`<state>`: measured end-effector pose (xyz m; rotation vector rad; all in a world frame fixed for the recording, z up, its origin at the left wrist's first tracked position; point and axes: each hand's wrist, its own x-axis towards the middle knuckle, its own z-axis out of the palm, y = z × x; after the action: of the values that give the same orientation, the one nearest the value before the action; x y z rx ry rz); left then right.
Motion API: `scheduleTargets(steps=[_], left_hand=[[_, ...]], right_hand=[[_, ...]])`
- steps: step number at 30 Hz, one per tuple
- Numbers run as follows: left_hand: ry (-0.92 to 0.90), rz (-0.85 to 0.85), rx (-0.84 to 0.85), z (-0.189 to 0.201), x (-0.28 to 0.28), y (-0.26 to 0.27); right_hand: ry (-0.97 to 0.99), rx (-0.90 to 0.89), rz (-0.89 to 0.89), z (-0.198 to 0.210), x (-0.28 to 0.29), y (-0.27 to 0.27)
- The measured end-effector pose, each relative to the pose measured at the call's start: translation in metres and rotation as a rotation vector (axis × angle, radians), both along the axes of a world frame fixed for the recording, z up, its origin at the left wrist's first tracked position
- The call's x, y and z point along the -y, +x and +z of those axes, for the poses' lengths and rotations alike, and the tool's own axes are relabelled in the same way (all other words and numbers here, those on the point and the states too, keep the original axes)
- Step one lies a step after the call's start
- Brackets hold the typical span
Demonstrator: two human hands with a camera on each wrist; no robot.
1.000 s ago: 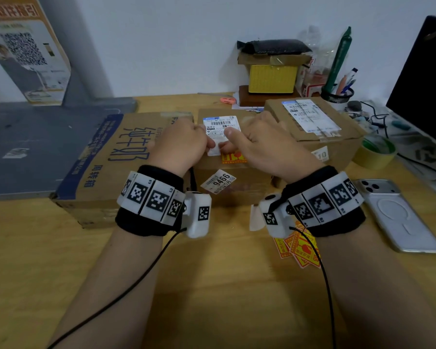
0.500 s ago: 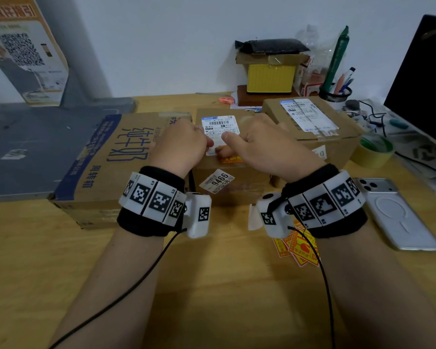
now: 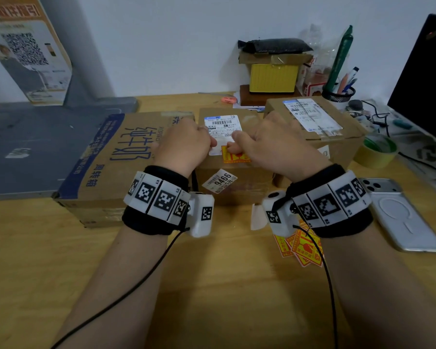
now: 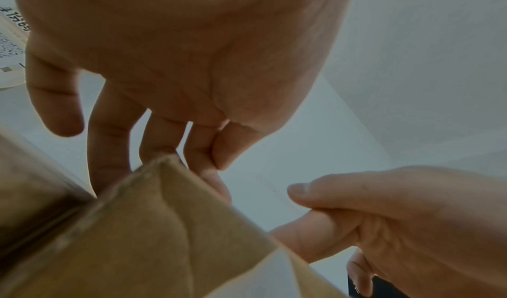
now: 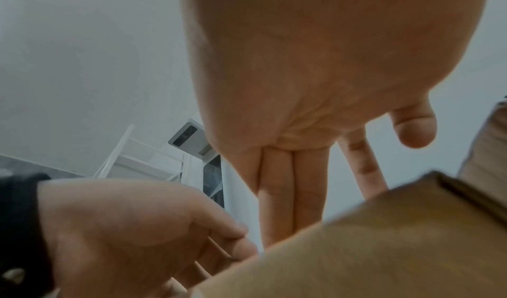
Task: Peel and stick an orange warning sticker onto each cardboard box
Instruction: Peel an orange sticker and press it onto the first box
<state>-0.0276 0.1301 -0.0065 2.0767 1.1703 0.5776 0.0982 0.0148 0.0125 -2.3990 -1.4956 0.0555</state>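
Note:
Three cardboard boxes stand in a row: a large one with blue print point(image 3: 106, 157), a small middle one point(image 3: 247, 190) and a right one point(image 3: 347, 137). An orange warning sticker point(image 3: 237, 158) lies on top of the middle box, just below its white shipping label point(image 3: 223, 124). My right hand point(image 3: 262, 142) rests on that box with its thumb pressing the sticker's upper edge. My left hand point(image 3: 186, 142) lies flat on the box's left side, beside the label. In the wrist views the fingers of the left hand point(image 4: 153, 150) and right hand point(image 5: 290, 194) reach straight down onto cardboard.
A pile of orange stickers point(image 3: 305, 250) and a white backing scrap point(image 3: 258, 217) lie on the wooden table under my right wrist. A phone point(image 3: 398, 217), a tape roll point(image 3: 378, 152) and a monitor point(image 3: 425, 84) are at the right. A grey slab point(image 3: 35, 147) lies at the left.
My right hand has shifted a little to the right on the middle box, so more of the orange sticker shows. The left hand has hardly moved.

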Motion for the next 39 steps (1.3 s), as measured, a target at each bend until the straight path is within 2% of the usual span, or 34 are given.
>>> scheduleTargets(steps=[14, 25, 36, 39], left_hand=[[0.036, -0.013, 0.013, 0.002, -0.001, 0.000], [0.122, -0.002, -0.065, -0.002, -0.001, 0.004], [0.155, 0.005, -0.114, -0.002, 0.002, 0.006], [0.135, -0.024, -0.104, 0.001, 0.004, 0.004]], right_hand=[[-0.050, -0.036, -0.076, 0.012, 0.013, -0.004], [-0.047, -0.078, -0.111, 0.017, 0.019, -0.004], [-0.002, -0.150, 0.025, 0.024, 0.029, -0.004], [0.084, -0.191, 0.048, 0.021, 0.024, -0.007]])
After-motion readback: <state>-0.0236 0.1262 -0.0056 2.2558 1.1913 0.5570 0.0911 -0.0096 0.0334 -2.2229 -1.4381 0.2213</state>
